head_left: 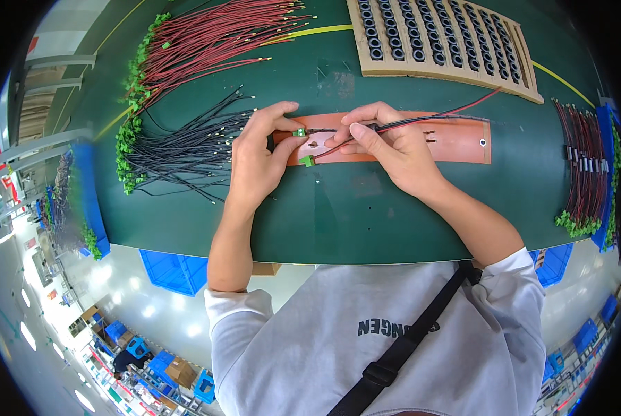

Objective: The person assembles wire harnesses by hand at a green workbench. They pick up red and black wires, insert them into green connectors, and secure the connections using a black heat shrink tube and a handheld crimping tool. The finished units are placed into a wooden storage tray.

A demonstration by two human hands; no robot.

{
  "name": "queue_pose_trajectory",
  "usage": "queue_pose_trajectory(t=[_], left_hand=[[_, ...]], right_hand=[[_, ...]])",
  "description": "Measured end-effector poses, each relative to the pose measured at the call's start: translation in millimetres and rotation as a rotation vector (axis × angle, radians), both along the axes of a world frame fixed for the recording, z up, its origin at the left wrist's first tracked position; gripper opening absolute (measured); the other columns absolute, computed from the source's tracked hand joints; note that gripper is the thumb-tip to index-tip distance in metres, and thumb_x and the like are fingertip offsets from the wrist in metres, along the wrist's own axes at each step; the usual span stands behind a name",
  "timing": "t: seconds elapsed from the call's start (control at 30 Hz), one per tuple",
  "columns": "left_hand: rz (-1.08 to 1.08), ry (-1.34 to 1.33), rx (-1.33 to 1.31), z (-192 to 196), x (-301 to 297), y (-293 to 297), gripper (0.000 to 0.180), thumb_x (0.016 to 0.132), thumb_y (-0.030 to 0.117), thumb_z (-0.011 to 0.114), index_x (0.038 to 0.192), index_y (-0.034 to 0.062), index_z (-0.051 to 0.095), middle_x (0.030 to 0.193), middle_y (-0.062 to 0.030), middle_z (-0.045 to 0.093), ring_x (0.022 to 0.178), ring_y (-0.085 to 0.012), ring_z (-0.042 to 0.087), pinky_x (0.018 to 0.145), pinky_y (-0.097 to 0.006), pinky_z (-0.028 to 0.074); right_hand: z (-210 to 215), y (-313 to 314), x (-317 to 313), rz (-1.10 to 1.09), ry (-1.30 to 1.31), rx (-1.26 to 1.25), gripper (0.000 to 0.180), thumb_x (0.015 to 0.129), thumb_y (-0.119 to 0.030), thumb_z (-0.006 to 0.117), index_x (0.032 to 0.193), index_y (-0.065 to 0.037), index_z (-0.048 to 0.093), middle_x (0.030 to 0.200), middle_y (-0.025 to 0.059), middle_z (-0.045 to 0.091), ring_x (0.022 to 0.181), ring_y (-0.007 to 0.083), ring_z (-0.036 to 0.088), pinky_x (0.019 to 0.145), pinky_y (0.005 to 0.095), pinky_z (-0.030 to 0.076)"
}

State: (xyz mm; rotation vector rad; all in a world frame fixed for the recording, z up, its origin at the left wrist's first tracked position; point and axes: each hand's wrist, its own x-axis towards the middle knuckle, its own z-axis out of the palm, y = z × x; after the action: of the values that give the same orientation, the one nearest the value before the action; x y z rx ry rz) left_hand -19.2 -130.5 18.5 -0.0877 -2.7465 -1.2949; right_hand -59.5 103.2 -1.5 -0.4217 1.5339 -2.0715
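Observation:
My left hand is closed, thumb and fingertips pinching a small green terminal connector. My right hand is closed around a pair of thin wires, one red and one black, which trail off to the upper right. A second green connector lies by my left thumb, with a wire running from it toward my right fingers. Both hands work over a long orange-brown strip lying on the green table. Where the black wire meets the pinched connector is too small to make out.
Black wires with green connectors lie beside my left hand, and red wires fan out beyond them. A wooden rack of round black parts stands at the far side. Bundled red-black wires sit at the right near a blue bin.

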Motion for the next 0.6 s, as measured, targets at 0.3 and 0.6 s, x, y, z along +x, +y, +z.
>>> queue_pose_trajectory(t=[0.3,0.6], left_hand=[[-0.395,0.169,-0.169,12.4,2.0,-18.3,0.038,0.065,0.013,0.091,0.096,0.0049,0.07,0.096,-0.0047,0.071,0.096,-0.0266,0.066,0.087,-0.039,0.051],[-0.279,0.227,0.009,6.4,1.1,-18.8,0.021,0.074,-0.001,0.083,0.093,-0.0007,0.075,0.092,-0.0097,0.074,0.087,-0.0258,0.068,0.082,-0.037,0.053]], right_hand=[[3.3,0.8,-3.1,-0.009,-0.08,-0.024,0.02,0.11,-0.017,0.051,0.12,0.0,0.056,0.111,0.0115,0.07,0.106,0.0168,0.07,0.095,0.0311,0.059],[-0.4,0.1,1.3,-0.056,0.046,0.043,0.022,0.11,-0.018,0.05,0.12,0.001,0.056,0.11,0.012,0.07,0.106,0.0168,0.07,0.089,0.0293,0.059]])
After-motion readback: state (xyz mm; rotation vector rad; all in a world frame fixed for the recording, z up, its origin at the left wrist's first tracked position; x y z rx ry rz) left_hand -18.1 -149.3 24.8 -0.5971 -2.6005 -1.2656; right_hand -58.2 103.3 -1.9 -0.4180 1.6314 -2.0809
